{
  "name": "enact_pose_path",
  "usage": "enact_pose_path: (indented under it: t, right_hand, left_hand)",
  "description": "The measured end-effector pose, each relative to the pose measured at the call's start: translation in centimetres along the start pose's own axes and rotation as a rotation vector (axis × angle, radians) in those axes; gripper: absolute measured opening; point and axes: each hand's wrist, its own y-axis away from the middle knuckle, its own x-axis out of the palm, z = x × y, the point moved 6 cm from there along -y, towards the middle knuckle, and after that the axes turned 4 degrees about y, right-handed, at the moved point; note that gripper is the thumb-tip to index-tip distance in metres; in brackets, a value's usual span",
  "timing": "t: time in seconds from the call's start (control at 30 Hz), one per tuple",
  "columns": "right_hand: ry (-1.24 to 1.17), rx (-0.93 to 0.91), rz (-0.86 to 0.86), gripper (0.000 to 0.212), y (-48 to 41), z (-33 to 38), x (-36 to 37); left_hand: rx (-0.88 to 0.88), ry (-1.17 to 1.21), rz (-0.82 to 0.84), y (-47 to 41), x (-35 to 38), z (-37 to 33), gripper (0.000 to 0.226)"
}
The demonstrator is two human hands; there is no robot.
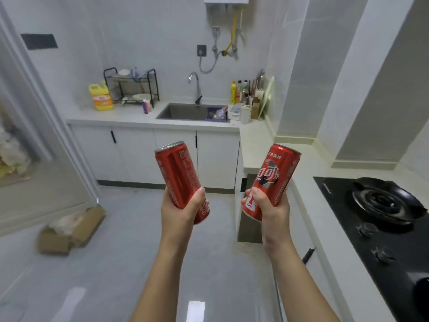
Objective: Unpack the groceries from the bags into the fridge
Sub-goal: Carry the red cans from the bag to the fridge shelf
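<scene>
Two tall red soda cans are held up in the middle of the head view, over the grey floor. My left hand [180, 210] grips the lower half of the left can [177, 169], which leans to the left. My right hand [270, 206] grips the lower half of the right can [277, 171], which leans to the right and shows white lettering. The cans are apart, about a hand's width between them. No fridge and no grocery bag shows in this view.
A white counter [130, 118] with a sink [183, 111], a dish rack [131, 88] and a yellow jug [101, 97] runs along the back wall. A black gas hob [380, 219] lies on the right counter. A cardboard box [72, 228] sits on the floor at left.
</scene>
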Motion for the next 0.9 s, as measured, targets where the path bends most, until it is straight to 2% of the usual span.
enact_pose_path:
  t: [0.17, 0.23, 0.3, 0.43, 0.53, 0.6, 0.77, 0.83, 0.9]
  right_hand:
    - [-0.011, 0.063, 0.24, 0.062, -0.6, -1.3, 5.9]
    - [-0.018, 0.063, 0.34, 0.059, -0.7, -1.4, 8.0]
    - [-0.042, 0.067, 0.439, 0.056, -0.6, -1.4, 9.8]
    - [-0.114, 0.093, 0.629, 0.062, 0.4, -1.3, 12.9]
    - [-0.157, 0.125, 0.762, 0.058, 1.9, -1.6, 14.8]
    - [-0.169, 0.143, 0.853, 0.063, 3.2, -1.9, 16.1]
    - [-0.221, 0.171, 1.06, 0.063, 8.0, -1.7, 18.9]
    - [-0.252, 0.19, 1.125, 0.064, 10.2, -1.2, 19.8]
    - [-0.257, 0.19, 1.194, 0.063, 12.4, -0.7, 20.6]
  left_hand:
    - [0.079, -0.026, -0.197, 0.6, -5.1, -1.5, 0.046]
    - [0.121, -0.04, -0.289, 1.5, -6.7, -2.3, 0.04]
    - [0.166, -0.062, -0.384, 2.6, -8.1, -3.2, 0.045]
    - [0.238, -0.107, -0.573, 5.7, -10.1, -5.0, 0.06]
    - [0.279, -0.18, -0.692, 8.7, -11.3, -6.1, 0.057]
    - [0.3, -0.2, -0.771, 11.2, -12.0, -6.6, 0.055]
    - [0.395, -0.247, -0.995, 17.7, -13.2, -8.9, 0.027]
    - [0.415, -0.251, -1.079, 20.3, -13.9, -9.6, 0.029]
    - [0.442, -0.242, -1.154, 22.8, -14.4, -10.4, 0.04]
